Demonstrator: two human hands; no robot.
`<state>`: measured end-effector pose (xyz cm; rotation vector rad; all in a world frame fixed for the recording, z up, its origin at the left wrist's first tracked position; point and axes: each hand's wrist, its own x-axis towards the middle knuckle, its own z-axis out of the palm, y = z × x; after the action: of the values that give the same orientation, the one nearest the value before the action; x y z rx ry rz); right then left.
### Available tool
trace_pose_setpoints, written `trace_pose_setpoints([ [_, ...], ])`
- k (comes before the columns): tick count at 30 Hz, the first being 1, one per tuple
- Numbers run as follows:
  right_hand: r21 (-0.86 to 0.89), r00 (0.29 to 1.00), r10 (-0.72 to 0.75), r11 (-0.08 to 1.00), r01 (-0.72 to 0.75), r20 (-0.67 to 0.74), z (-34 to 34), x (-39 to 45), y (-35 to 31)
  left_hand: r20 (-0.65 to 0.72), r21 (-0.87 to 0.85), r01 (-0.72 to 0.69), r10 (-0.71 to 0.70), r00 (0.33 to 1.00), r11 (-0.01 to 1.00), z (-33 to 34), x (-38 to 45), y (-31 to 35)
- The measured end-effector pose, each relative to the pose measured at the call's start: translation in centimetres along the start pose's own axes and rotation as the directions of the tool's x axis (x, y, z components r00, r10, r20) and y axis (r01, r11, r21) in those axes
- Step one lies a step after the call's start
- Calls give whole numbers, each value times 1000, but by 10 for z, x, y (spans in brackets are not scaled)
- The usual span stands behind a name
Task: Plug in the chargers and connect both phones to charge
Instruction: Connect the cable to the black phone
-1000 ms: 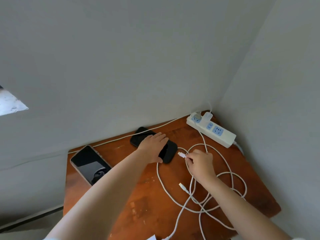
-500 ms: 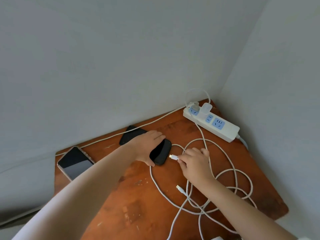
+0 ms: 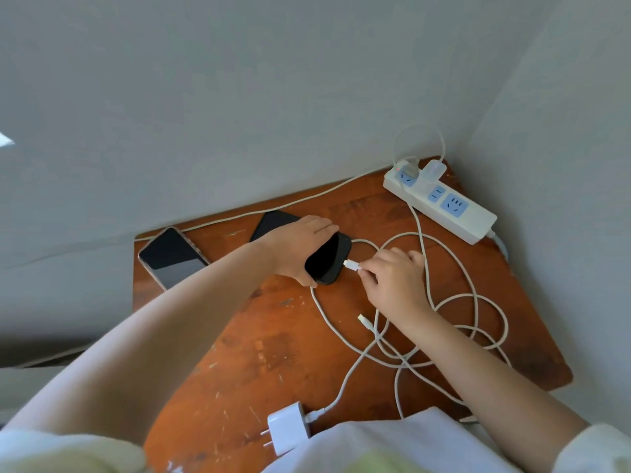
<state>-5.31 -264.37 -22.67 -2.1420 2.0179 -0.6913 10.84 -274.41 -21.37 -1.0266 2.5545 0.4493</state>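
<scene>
My left hand (image 3: 300, 245) grips a black phone (image 3: 329, 259) and holds it on the wooden table (image 3: 266, 353). My right hand (image 3: 389, 278) pinches a white cable connector (image 3: 351, 265), whose tip sits at the phone's near end. A second phone (image 3: 170, 256) lies dark-screened at the table's left edge. A white power strip (image 3: 440, 204) at the back right carries two plugged chargers. A loose white charger brick (image 3: 288, 430) with bare prongs lies at the near edge. Another free connector (image 3: 365, 321) rests on the table.
White cables (image 3: 454, 302) loop in a tangle across the right half of the table. Grey walls meet in a corner right behind the power strip. A thin white cord (image 3: 273, 208) runs along the back edge. White cloth (image 3: 392, 442) covers the near right.
The view tipped down, revealing the charger brick at the near edge. My right hand brought the connector up to the black phone's end. My left hand kept its hold.
</scene>
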Motion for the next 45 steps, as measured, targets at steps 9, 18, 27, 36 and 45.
trace_pose_setpoints([
  [9,9,1000,-24,1000,24,0,0,-12,-11,-87,-12,29,-30,996,1000,9,-18,8],
  [18,15,999,-43,999,44,-23,-5,-13,-17,-147,-35,28,-33,989,999,11,-30,11],
  [27,-77,998,-14,997,9,-65,-6,-22,-25,-169,-43,21,-28,985,999,12,-32,13],
  [36,-111,985,-96,991,80,-141,-5,-22,-20,-217,-37,13,-20,976,999,18,-34,17],
  [45,-94,964,-130,989,111,-230,4,-34,-21,-311,-23,-6,-2,950,1000,25,-41,19],
])
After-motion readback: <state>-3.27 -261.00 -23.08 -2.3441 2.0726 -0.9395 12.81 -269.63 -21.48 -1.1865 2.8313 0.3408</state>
